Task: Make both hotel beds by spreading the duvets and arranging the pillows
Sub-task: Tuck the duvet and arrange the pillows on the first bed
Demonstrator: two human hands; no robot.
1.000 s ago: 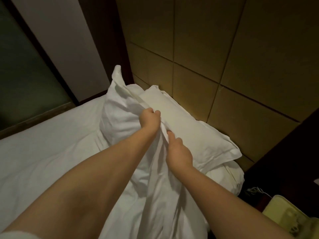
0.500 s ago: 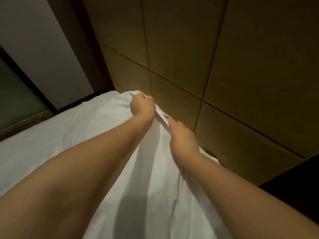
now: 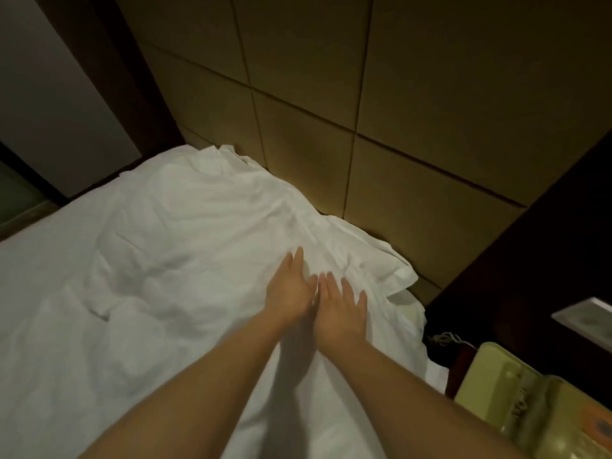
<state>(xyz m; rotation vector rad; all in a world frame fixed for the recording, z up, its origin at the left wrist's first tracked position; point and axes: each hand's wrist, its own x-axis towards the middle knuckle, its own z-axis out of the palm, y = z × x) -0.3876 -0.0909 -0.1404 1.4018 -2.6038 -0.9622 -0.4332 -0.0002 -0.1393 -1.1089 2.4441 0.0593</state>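
1. The duvet (image 3: 182, 243) is lying rumpled across the bed, its far edge bunching against the headboard (image 3: 331, 94).
2. The left hand (image 3: 291, 294) and right hand (image 3: 341, 309) are lying side by side on or just above it, fingers straight, holding nothing.
3. Likely step: smoothing. The next move is calling for outward sweeps. No pillow is showing.

There is one view, from a wide-angle camera on the person's head. It looks forward and steeply down over the duvet (image 3: 165, 260) toward the padded wall (image 3: 331, 77) at 12 o'clock. The camera sits close. Both forearms enter from 6 o'clock, and the left hand (image 3: 291, 289) and right hand (image 3: 341, 309) lie near the centre. The frame is tilted, so the wall seams run slantwise. A telephone (image 3: 530, 409) edges in at 4 o'clock.
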